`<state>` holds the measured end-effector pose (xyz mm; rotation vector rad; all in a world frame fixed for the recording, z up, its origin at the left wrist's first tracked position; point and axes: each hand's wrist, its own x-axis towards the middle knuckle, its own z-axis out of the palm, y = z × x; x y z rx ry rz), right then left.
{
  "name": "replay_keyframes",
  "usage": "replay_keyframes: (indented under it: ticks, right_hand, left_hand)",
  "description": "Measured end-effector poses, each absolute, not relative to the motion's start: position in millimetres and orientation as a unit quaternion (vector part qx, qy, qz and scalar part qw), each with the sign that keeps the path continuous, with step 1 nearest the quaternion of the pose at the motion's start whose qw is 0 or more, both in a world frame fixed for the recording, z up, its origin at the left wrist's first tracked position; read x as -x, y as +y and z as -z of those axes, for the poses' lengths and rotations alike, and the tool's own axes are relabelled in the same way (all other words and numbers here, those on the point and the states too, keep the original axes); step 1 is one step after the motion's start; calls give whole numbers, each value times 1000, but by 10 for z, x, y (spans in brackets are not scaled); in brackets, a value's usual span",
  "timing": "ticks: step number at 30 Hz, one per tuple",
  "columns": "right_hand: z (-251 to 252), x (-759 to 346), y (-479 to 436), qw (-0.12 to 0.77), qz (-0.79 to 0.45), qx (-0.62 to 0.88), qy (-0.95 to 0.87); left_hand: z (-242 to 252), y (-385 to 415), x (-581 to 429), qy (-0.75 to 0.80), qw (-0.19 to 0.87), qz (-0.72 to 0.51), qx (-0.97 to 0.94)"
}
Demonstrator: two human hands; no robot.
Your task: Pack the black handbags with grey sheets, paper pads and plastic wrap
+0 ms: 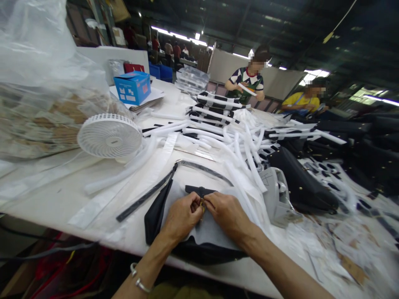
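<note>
A black handbag (pixel 156 207) lies at the table's front edge, with a pale grey-white sheet (pixel 177 195) spread over its upper face. Its long black strap (pixel 146 195), which looks wrapped in clear film, loops out toward the back. My left hand (pixel 183 214) and my right hand (pixel 226 214) meet over the bag's middle. Both are closed, fingertips pinching around a small gold-coloured metal piece (pixel 203 205) just below a black tab (pixel 201 190). The fingers partly cover that piece, so its exact shape is hidden.
A white fan (pixel 109 136) and a blue box (pixel 132 88) stand to the left, near a big clear plastic bag (pixel 46 112). White foam tubes (pixel 246 145) pile up behind. At right are a grey tape dispenser (pixel 274 195) and black bags (pixel 299 182). Two people work across the table.
</note>
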<state>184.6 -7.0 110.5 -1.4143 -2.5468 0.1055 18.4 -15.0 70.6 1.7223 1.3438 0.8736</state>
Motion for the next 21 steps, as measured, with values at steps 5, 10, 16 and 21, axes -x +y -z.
replay_keyframes:
  ticks: [5,10,16,21]
  right_hand:
    - [-1215,-1774,-86,20,11,473,-881]
    - [-1204,-1750,-115,-8,25,495,-869]
    - [-1103,-1800,-94,56,-15,528,-847]
    - [-1023,-1838,-62,115,-25,536,-836]
  left_hand:
    - [-713,-168,-169,527,372,-328,-690]
    - [-722,-161,-155,524,376,-331,-689]
    - [-712,-142,-160,515,392,-332,-686]
    - [-692,-138,-155,513,399,-336,-682]
